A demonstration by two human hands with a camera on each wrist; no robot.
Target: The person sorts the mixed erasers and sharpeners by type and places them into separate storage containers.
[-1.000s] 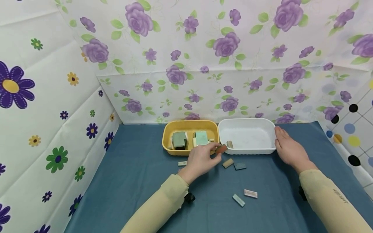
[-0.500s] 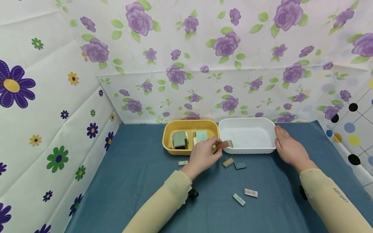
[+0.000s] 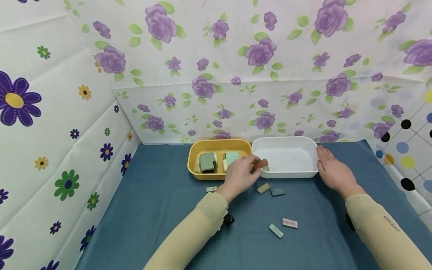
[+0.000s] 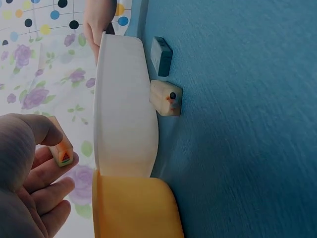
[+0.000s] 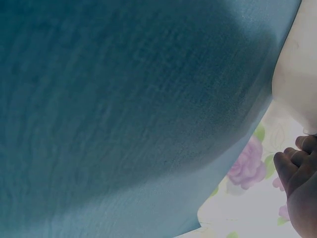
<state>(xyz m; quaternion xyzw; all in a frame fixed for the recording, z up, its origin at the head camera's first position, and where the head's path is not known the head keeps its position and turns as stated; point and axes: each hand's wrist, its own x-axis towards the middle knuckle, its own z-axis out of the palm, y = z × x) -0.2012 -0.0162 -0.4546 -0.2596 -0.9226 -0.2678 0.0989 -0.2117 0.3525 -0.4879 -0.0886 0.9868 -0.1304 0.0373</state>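
Note:
My left hand pinches a small orange-brown eraser between thumb and fingers, over the near left corner of the white tray. In the left wrist view the end of this eraser shows a small watermelon print, with the other fingers loosely bent below it. Another small brownish eraser stands inside the tray at that corner, partly hidden. Along the tray's right end my right hand rests with straight fingers against the rim; in the right wrist view its fingers reach the white wall.
A yellow tray adjoins the white one on the left and holds green and mint blocks. On the blue cloth lie a tan eraser, a dark teal one, a pale pink one, a mint one and a pale one.
My left hand has carried the orange-brown eraser to the right, from the yellow tray's edge to over the white tray's corner. My right hand has stayed at the rim.

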